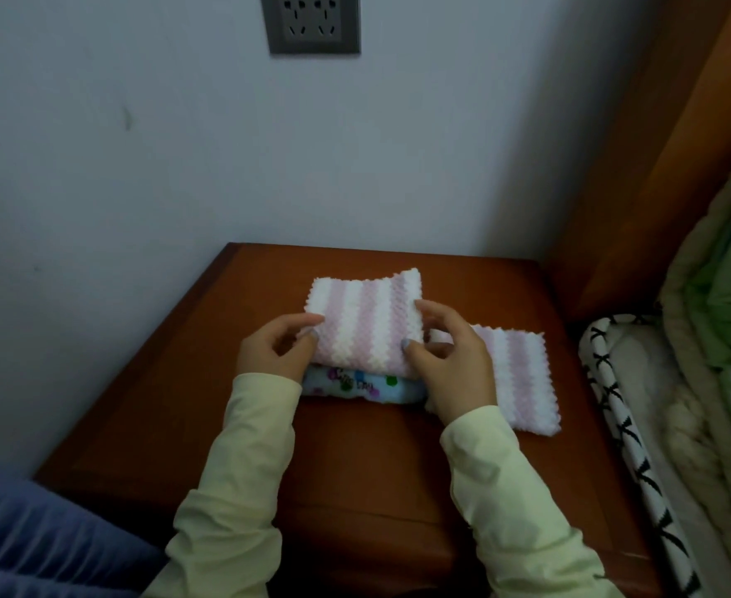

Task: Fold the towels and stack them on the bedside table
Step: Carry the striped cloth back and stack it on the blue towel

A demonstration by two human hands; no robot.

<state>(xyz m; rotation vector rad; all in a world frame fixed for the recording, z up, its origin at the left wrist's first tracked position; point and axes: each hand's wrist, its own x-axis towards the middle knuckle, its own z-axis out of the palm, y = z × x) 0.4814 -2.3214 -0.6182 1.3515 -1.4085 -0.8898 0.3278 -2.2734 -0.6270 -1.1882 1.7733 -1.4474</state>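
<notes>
A wooden bedside table (174, 381) stands in a corner, with a wall socket (314, 21) above it and a fold of blue cloth (31, 533) at the near left. The person's left hand (275, 349) pinches the left edge of a folded pink-and-white striped towel (365, 321), which seems to rest on a folded blue printed towel (355, 384) on the table. The right hand (450, 364) grips the same towel's right edge, thumb and fingers curled round it. Just to the right, partly under that hand, a second striped towel (514, 373) lies flat on the table, not yet stacked. Farther right is a bed with a green quilt (726, 295). The step looks like squaring the striped towel on the pile; next, I judge, both hands must let go and take up the second one
</notes>
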